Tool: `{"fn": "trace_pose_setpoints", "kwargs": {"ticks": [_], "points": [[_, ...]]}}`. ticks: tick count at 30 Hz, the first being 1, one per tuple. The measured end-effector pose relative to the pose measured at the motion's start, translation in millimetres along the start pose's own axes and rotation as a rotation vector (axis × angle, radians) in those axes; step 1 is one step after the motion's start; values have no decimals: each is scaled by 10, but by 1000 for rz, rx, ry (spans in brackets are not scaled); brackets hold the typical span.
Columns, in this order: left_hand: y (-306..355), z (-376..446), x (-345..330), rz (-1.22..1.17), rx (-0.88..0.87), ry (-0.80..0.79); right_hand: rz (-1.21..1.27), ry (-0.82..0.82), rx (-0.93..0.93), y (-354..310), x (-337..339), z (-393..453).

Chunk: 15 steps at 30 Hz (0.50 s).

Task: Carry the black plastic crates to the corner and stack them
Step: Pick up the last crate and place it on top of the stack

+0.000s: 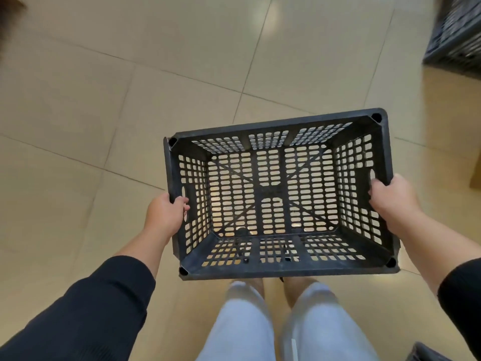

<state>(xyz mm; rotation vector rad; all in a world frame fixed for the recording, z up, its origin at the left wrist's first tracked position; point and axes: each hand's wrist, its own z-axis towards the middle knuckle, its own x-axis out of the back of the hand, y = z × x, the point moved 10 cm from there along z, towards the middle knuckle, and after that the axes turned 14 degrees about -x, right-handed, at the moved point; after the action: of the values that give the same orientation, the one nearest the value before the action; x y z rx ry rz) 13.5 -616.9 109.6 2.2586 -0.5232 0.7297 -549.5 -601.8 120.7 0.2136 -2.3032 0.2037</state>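
While the crate (279, 196) (empty, probably light and stiff) is hanging level, the left hand (164, 213) and right hand (390, 196) are curling fingers around its end rims near the handle slots.

Blurred black crate stack (458, 35) cut off top right; feet hidden under held crate (278, 194).

Head view, bright and evenly lit interior. Glossy floor tiles (182, 48) carry soft pale reflections near the top centre, indicating overhead light. Shadows are faint and diffuse. The held crate (279, 194) is sharp at the frame's centre, its mesh backlit by the floor. Motion blur smears the dark crates (455, 35) at the top right and the trouser legs (281, 329) below. Wide-angle distortion bends tile joints toward the edges.
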Motion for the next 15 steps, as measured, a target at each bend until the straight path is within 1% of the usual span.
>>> {"fn": "trace_pose_setpoints", "kwargs": {"ticks": [3,7,11,15], "points": [[167,-527,574,-25,11,33,-32,7,32,-165,469,-648],[223,-1227,1292,-61,48,88,-92,-2,98,-366,893,-1247],[104,-1948,1850,-117,95,170,-187,-13,256,-757,1122,-1830],[-164,-2676,2266,-212,154,311,-303,-10,430,-1189,1192,-2612]]}}
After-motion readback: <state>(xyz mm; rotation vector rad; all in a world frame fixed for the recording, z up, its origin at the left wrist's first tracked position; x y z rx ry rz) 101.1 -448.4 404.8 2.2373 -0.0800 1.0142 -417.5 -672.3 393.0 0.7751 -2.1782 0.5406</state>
